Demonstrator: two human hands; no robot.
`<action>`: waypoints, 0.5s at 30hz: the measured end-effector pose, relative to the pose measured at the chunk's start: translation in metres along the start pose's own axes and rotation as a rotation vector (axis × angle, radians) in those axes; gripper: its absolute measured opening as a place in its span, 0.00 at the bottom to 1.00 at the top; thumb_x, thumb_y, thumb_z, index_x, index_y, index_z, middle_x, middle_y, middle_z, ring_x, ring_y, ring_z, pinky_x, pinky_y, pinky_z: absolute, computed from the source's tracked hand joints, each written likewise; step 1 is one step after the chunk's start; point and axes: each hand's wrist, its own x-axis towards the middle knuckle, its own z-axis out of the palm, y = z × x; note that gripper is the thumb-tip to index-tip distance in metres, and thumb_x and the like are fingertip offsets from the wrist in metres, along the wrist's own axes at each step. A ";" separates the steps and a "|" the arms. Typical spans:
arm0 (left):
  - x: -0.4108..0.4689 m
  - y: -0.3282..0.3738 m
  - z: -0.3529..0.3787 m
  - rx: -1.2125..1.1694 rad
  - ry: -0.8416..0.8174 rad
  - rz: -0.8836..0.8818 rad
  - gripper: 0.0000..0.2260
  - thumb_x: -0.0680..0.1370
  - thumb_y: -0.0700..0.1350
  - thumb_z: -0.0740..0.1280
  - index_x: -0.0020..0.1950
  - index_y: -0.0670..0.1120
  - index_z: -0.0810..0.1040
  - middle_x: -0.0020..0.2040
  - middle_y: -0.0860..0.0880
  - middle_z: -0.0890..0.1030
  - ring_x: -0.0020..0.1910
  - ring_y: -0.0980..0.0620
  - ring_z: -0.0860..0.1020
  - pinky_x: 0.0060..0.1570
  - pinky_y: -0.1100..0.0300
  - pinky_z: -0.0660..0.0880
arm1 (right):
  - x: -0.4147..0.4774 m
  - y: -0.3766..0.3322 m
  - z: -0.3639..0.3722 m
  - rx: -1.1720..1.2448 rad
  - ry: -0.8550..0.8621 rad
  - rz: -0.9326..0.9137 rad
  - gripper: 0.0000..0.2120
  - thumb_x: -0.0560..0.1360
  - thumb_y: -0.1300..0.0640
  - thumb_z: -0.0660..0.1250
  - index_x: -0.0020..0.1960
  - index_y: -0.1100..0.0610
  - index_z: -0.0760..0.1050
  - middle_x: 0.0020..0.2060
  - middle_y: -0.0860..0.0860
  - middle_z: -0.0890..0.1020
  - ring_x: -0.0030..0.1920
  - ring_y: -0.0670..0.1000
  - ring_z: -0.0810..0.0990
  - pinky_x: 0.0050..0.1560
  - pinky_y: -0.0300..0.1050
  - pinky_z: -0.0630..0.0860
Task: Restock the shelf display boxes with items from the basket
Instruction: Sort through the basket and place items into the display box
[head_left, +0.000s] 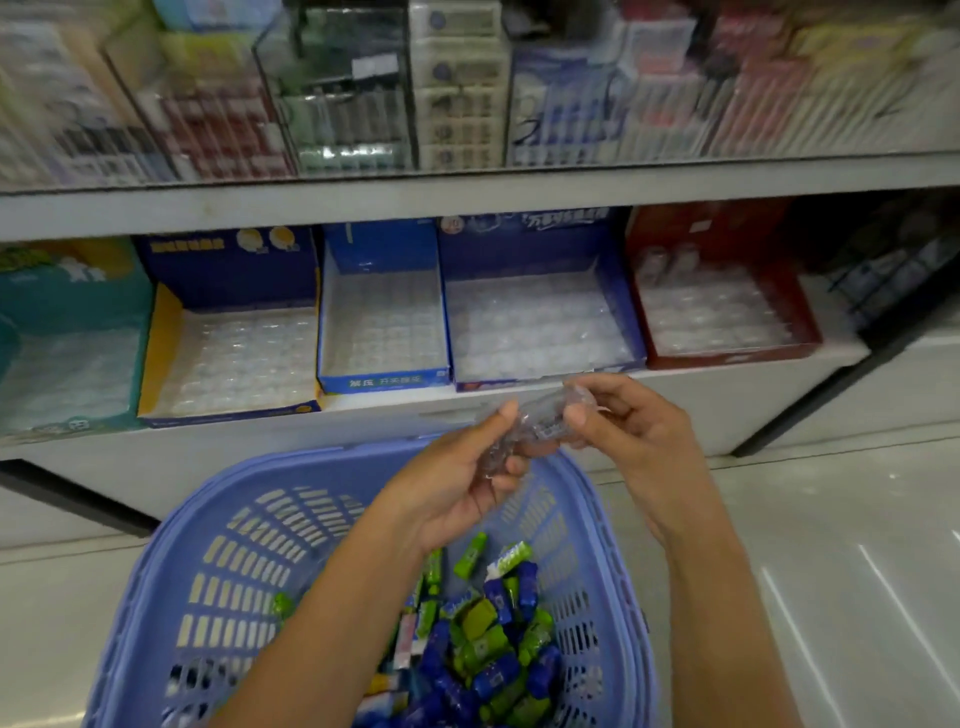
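- The left hand (457, 483) has its grip closed on one end of a crumpled piece of clear plastic (540, 423): the thumb lies on top and the fingers curl under it.
- The right hand (628, 426) pinches the other end of the clear plastic between thumb and fingertips, so the piece stretches between the two hands.
- Both hands are raised above the far rim of the basket, in front of the lower shelf's edge. The forearms reach in from the bottom of the view, and the left one crosses over the basket.
- The basket (208, 545) is lilac-blue plastic with slotted walls and sits just below the hands.
- A loose heap of small green and blue packs (493, 654) lies in the basket's bottom, with a few white ones among them.
- Five open display boxes stand side by side on the lower shelf (727, 395). Each is lined with a clear moulded tray.
- From the left they are a teal box (67, 296), a yellow-and-blue box (228, 275), a narrow blue box (382, 249), a dark blue box (519, 254) and a red box (706, 228).
- The dark blue box is the one straight behind the hands.
- Something small and clear stands at the back of the red box, too blurred to name.
- The upper shelf (467, 205) carries rows of packaged goods, all blurred.
- Pale floor (841, 571) shows to the right of the basket.
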 end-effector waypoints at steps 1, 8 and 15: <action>0.003 0.004 0.006 0.015 0.027 0.033 0.16 0.68 0.49 0.69 0.51 0.41 0.79 0.40 0.43 0.83 0.25 0.60 0.72 0.22 0.71 0.68 | -0.001 -0.003 -0.006 0.012 -0.025 -0.013 0.11 0.66 0.57 0.74 0.48 0.51 0.81 0.45 0.48 0.84 0.43 0.45 0.83 0.42 0.34 0.77; 0.034 0.027 0.057 0.410 0.050 0.296 0.09 0.77 0.40 0.67 0.55 0.41 0.81 0.36 0.47 0.74 0.32 0.58 0.72 0.31 0.68 0.71 | 0.004 -0.015 -0.033 0.112 0.107 0.006 0.14 0.65 0.51 0.73 0.48 0.55 0.78 0.49 0.50 0.84 0.50 0.50 0.83 0.51 0.43 0.80; 0.076 0.031 0.104 0.628 -0.029 0.458 0.07 0.78 0.40 0.66 0.54 0.46 0.81 0.42 0.50 0.83 0.32 0.58 0.75 0.35 0.66 0.73 | 0.036 -0.033 -0.073 -0.299 0.175 -0.010 0.14 0.64 0.58 0.77 0.48 0.48 0.81 0.39 0.46 0.84 0.40 0.44 0.82 0.41 0.32 0.77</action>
